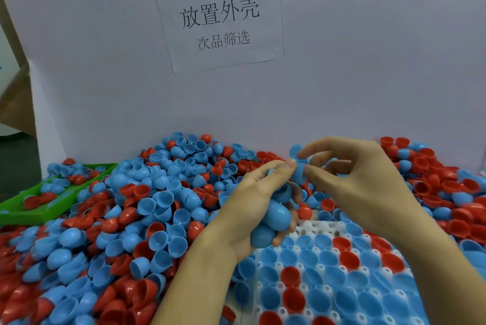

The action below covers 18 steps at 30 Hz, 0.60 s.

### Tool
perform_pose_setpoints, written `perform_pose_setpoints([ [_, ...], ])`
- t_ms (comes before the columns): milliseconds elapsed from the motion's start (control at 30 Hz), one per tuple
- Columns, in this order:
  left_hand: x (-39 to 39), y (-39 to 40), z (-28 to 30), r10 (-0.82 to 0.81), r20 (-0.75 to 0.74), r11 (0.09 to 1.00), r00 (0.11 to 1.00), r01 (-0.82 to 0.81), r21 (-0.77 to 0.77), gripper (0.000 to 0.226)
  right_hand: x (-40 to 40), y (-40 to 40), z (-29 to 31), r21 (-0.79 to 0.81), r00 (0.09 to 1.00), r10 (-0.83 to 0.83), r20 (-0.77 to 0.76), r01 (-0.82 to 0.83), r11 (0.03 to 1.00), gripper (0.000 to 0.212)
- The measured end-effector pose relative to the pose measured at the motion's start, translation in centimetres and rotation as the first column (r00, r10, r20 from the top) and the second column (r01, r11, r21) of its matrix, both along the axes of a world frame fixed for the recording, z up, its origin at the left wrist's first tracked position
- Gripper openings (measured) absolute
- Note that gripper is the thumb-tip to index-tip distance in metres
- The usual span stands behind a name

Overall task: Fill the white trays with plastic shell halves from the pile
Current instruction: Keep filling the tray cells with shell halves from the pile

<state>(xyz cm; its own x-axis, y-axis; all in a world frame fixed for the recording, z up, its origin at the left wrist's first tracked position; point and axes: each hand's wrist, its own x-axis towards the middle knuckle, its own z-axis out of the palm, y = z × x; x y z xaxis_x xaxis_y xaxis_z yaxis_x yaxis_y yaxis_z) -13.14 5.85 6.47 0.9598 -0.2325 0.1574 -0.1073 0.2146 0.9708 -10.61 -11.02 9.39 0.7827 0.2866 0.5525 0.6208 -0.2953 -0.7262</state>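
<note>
A big pile of blue and red plastic shell halves [147, 209] covers the table. A white tray [313, 228] lies at lower right, most of its cups holding blue or red halves. My left hand [252, 201] is shut on a stack of blue shell halves [273, 217] above the tray's far edge. My right hand [363, 174] pinches one blue shell half [298, 167] at the top of that stack, between thumb and fingers. Both hands touch this top piece.
A green tray [39, 215] with a few red and blue halves sits at the left. A white board with a paper sign [219, 18] stands right behind the pile. More red halves [434, 182] are heaped at the far right.
</note>
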Motion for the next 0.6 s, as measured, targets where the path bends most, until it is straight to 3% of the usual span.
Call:
perform_pose_setpoints([
  [133, -0.1, -0.4, 0.0, -0.060, -0.010, 0.998, 0.998, 0.060, -0.023, 0.027, 0.4, -0.2, -0.2, 0.018, 0.996, -0.078, 0.030, 0.078, 0.997, 0.028],
  [267, 0.0, -0.5, -0.1, -0.100, -0.005, 0.993, 0.995, 0.099, -0.071, 0.025, 0.5, -0.4, -0.3, -0.006, 0.990, -0.117, 0.076, 0.118, 0.993, 0.012],
  [367, 0.1, -0.7, -0.2, -0.115, -0.025, 0.992, 0.993, 0.113, -0.063, 0.024, 0.6, -0.5, -0.5, -0.062, 0.986, -0.133, 0.099, 0.140, 0.988, 0.014],
  [500, 0.3, -0.6, -0.4, -0.018, -0.060, 1.000, 0.998, 0.017, -0.008, 0.031, 1.6, -0.7, -0.8, -0.055, 0.957, -0.246, 0.154, 0.256, 0.965, 0.013],
  [600, 0.7, 0.0, -0.7, 0.115, -0.101, 0.993, 0.988, -0.114, 0.013, 0.034, 3.3, -1.7, -1.8, -0.280, 0.942, -0.315, 0.120, 0.336, 0.899, 0.011],
])
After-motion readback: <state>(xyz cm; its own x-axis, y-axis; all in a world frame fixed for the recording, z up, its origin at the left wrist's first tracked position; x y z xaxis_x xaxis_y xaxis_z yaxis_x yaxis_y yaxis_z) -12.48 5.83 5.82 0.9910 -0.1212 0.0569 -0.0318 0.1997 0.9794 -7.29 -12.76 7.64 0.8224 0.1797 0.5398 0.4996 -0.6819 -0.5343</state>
